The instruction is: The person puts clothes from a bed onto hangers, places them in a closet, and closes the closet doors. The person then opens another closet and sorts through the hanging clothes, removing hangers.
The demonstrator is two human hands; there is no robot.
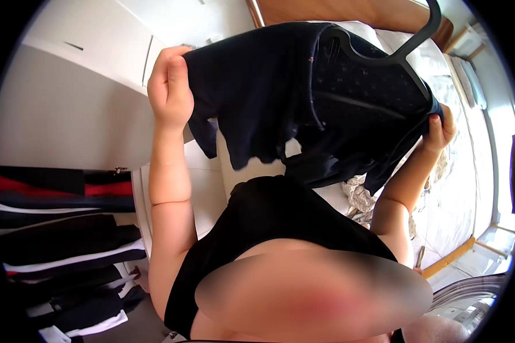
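Head view: one dark garment (246,91), hanger (402,56) at neck; my left hand (170,88), right hand (440,130) gripping its sides; best spread evenly.

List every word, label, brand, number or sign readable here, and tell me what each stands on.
No text can be read anywhere in this view.
Dark garment: no legible label; the small pale specks inside it are too small to make out.
Black hanger: no legible marking.
Clothes at the left: no legible lettering.
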